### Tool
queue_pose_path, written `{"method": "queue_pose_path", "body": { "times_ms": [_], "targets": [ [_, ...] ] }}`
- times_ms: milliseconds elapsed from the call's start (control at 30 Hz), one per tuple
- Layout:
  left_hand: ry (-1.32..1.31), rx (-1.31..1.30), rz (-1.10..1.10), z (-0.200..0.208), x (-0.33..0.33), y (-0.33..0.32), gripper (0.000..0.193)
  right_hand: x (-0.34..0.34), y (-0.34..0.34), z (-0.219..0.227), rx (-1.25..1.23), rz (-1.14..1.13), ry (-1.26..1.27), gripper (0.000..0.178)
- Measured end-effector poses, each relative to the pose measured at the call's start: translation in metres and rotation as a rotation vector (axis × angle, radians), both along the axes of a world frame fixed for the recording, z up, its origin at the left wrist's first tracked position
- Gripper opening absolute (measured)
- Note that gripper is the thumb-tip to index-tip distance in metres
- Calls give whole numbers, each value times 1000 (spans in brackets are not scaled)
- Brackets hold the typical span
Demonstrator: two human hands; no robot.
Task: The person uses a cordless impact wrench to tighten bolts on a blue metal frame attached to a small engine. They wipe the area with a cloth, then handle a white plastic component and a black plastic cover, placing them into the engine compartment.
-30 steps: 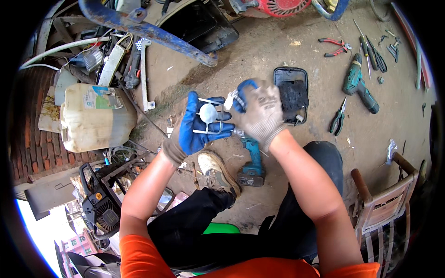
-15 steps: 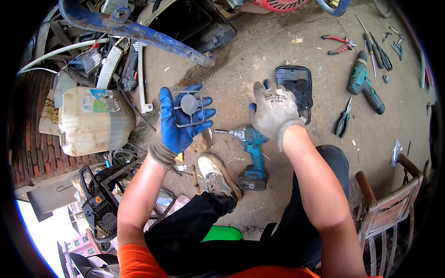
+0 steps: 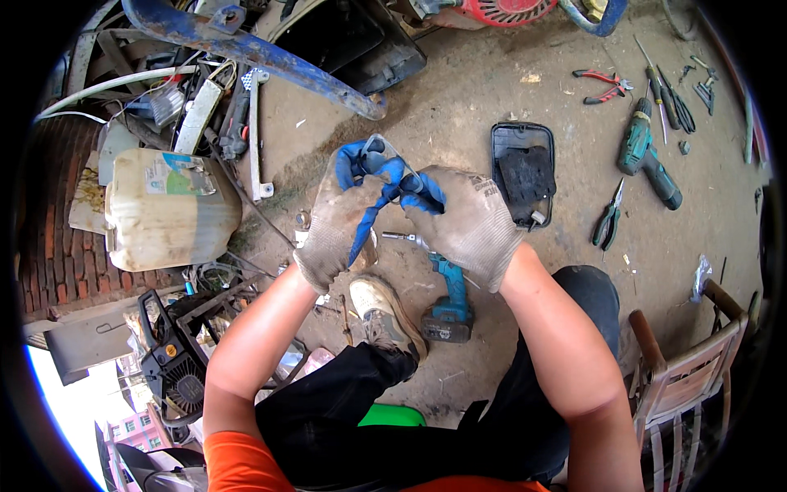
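Observation:
My left hand (image 3: 344,205), in a grey and blue work glove, grips a small grey frame (image 3: 379,146) with a round middle. The fingers curl around the frame and cover much of it. Pressed close on its right side, my right hand (image 3: 467,215), gloved alike, has its fingertips pinched together at the frame's edge. Whether a second small piece sits in that pinch is hidden. Below the right hand, a teal impact driver (image 3: 448,305) lies on the ground, its nose partly covered. Right of the hand lies a shallow black cover (image 3: 498,152) with a dark pad (image 3: 526,174) in it.
Red-handled pliers (image 3: 601,86), a teal drill (image 3: 643,154), screwdrivers (image 3: 656,82) and long-nose pliers (image 3: 607,220) lie at the right. A wooden chair (image 3: 689,353) stands lower right. At the left are a whitish jerrycan (image 3: 168,221) and scrap, with a blue metal bar (image 3: 270,66) above.
The left hand, open with the frame on its palm, has turned and curled around it. My right hand has moved left from beside the black cover to meet the frame, uncovering the cover.

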State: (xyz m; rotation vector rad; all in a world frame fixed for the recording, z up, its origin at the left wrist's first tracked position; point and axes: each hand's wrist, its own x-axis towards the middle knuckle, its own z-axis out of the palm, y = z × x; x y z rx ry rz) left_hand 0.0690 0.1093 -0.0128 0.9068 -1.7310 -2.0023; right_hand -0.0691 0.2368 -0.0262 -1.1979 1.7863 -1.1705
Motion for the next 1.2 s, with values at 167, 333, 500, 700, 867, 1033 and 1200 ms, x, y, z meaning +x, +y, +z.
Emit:
{"method": "queue_pose_path", "body": {
  "times_ms": [167,333,500,700,867,1033,1200],
  "targets": [
    [-76,-43,-44,15,-8,-3,34,-18,0,-1,-12,-53,-143,24],
    [-130,-161,28,18,-7,-7,28,-24,-4,-10,49,-125,-143,24],
    [-152,-379,8,37,-16,-12,28,-35,-10,-11,-75,-148,-358,23],
    [-73,-444,126,43,1,-44,36,-43,-31,8,-351,-508,-544,24],
    [4,-566,217,61,2,-104,38,-39,-77,12,-403,-592,-422,20],
    [22,-597,80,68,-12,-129,40,-36,-128,-7,-685,-651,-369,18],
    [-54,-676,16,68,-26,-137,32,-35,-148,-8,-684,-628,-339,16]
  ]
}}
